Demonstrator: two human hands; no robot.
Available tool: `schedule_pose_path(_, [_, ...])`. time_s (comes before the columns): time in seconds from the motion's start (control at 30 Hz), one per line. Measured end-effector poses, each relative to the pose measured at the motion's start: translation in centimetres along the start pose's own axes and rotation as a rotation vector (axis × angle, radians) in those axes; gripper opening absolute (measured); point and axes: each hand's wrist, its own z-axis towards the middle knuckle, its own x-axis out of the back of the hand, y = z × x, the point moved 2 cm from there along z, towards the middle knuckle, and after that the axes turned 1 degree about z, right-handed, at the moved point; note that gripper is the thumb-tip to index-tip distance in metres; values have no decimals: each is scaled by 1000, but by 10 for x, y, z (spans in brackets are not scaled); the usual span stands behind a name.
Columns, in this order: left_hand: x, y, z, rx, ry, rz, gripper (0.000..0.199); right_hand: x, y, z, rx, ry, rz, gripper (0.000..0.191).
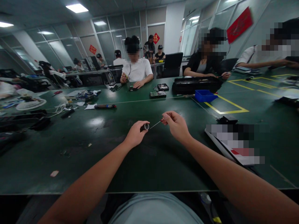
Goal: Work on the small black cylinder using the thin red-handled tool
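Note:
My left hand (136,134) is closed round a small black cylinder (146,126), whose round end with a pale rim faces right. Pinched in my right hand (174,125) is a screwdriver (155,124) with a red handle and a thin metal shaft. The shaft slants down to the left, its tip close to the cylinder's round end; whether they touch I cannot tell. Both hands are just above the green table (149,168), near its middle.
Beyond my hands lie a dark pen-shaped tool (105,106), opened drives (158,94), a blue tray (205,95) and a long black casing (196,84). Papers (230,144) lie right; cables and parts clutter the left. Several people sit around.

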Motion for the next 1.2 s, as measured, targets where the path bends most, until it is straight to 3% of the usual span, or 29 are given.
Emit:
schedule_pose_path(0.33, [2, 4, -1, 8, 13, -53, 42, -2, 2, -2, 25, -50, -17, 25])
schedule_pose_path(0.63, [0, 3, -1, 35, 9, -61, 46, 3, -8, 0, -46, 52, -300, 38])
schedule_pose_path(0.8, [0, 2, -2, 12, -2, -49, 42, 3, -9, -1, -18, 38, -299, 39])
schedule_pose_path(1.2, [0, 3, -3, 5, -3, -54, 41, 0, -7, -3, 41, -69, -207, 10])
